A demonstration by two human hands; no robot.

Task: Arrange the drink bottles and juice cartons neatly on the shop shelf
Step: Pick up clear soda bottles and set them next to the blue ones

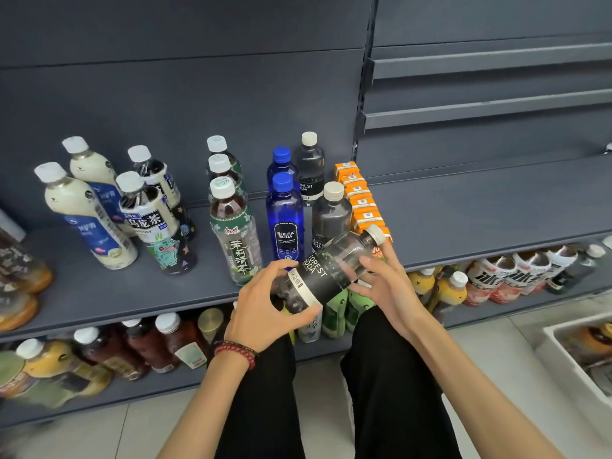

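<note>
A clear Forest Soda bottle with a black label and a white cap lies tilted in front of the dark grey shelf, cap up to the right. My left hand grips its base. My right hand touches its upper part with loosely curved fingers. On the shelf stand two more Forest Soda bottles, two blue Bolsa Soda bottles, three green-labelled tea bottles, oolong tea bottles and milky white bottles. A row of orange juice cartons runs back at the right.
The lower shelf holds brown, yellow and green drink bottles, with red-and-white bottles further right. A white crate sits on the tiled floor at the right. The shelf stretch right of the cartons is bare. My black-trousered legs are below.
</note>
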